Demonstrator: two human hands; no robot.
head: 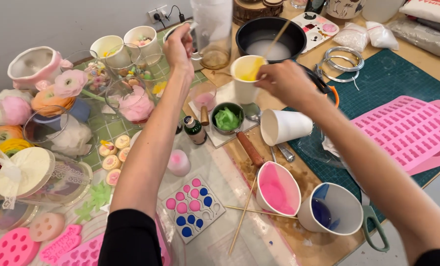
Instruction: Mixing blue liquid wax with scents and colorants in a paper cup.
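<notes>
Two bare hands are working. The left hand (178,47) is pinching a glass measuring jug's (213,34) handle; the jug's top is cut off. The right hand (285,81) is pinching a wooden stick (277,37), its tip hidden inside one paper cup (244,79) of yellow liquid just left of the fingers.

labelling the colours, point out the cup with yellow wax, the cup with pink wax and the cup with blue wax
yellow wax cup (244,74), head view, yellow inside wall
pink wax cup (276,189), head view, pink inside
blue wax cup (328,209), head view, inner wall
</notes>
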